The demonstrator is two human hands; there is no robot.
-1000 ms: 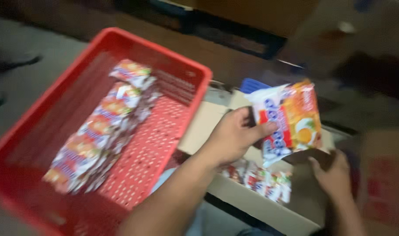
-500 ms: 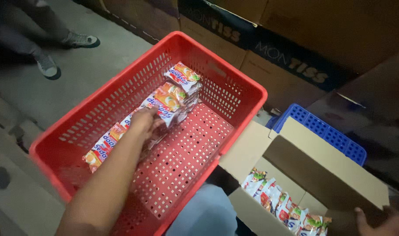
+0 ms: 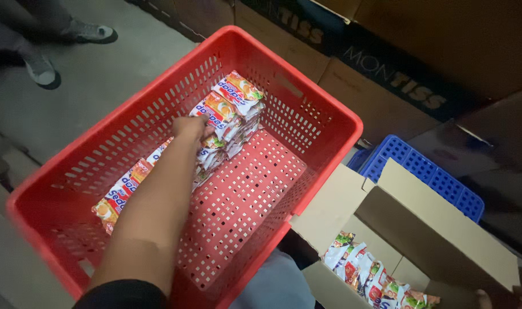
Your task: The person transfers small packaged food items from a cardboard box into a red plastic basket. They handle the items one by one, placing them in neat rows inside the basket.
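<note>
Red crate is where our left hand is pressing noodle packets into the row, fingers hidden so can't tell their state, and we're risking toppling that leaning stack.

left hand on noodle packets — red crate, open carton

Dim grey floor, stacked brown cartons behind

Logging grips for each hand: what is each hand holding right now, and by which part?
Left hand rests on the packet row in the crate; a grip cannot be told. Right hand is barely visible.
</note>
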